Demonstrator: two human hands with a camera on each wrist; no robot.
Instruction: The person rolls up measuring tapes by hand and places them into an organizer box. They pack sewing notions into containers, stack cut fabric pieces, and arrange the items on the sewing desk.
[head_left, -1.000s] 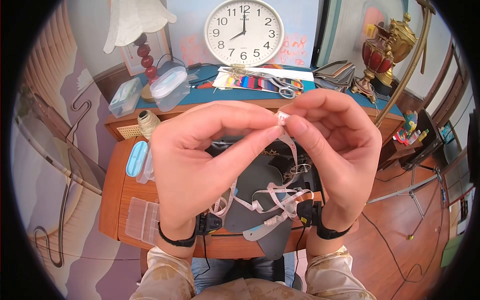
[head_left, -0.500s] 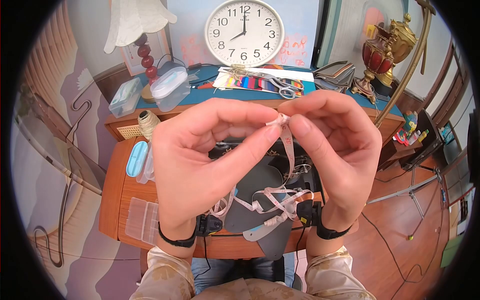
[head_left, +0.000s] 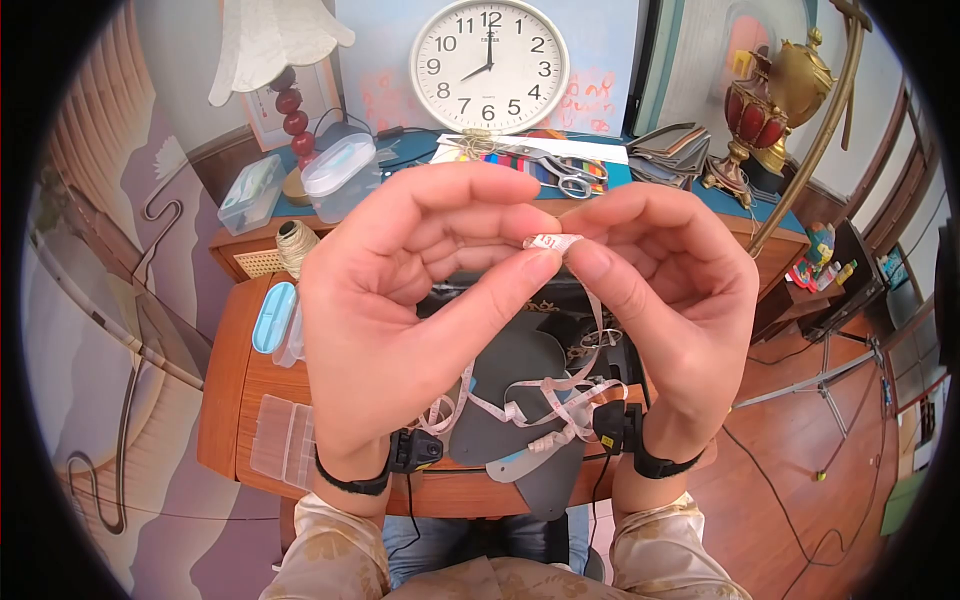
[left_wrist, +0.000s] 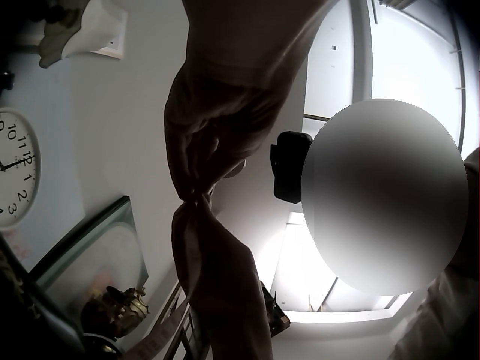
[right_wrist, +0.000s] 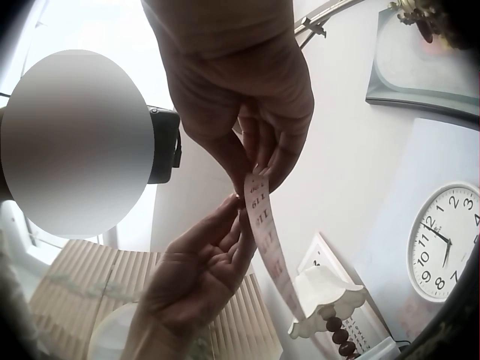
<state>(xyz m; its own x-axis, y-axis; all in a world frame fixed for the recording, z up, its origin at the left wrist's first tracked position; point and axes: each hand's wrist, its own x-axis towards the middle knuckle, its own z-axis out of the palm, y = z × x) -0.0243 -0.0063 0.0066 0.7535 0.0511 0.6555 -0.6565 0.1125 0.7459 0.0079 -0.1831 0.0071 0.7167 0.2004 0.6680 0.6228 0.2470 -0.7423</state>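
Observation:
A white tape measure [head_left: 553, 241] with red figures is pinched at its rolled end between both hands, in front of the chest. My left hand [head_left: 390, 300] presses its thumb against the left part of the roll, its index finger raised off it. The right hand [head_left: 685, 290] pinches the right part with thumb and fingertips. In the right wrist view, a strip of the tape [right_wrist: 268, 232] hangs from the fingers with its numbers showing. More tape lies in loose loops over a dark grey sheet [head_left: 520, 355] on the desk. The left wrist view shows the fingertips meeting, dark against light.
Behind the hands, scissors [head_left: 570, 180], a wall clock [head_left: 489, 68] and a lidded plastic box [head_left: 340, 175] stand on the blue shelf. A thread cone [head_left: 296, 245], a blue case [head_left: 274, 318] and a clear box [head_left: 284, 438] are at the left. Thin cords run from both wrist cameras.
The left index finger has lifted off the tape. The small roll has turned and now lies more sideways, shifted slightly left; the hanging strip has swung right. Right hand has hardly moved.

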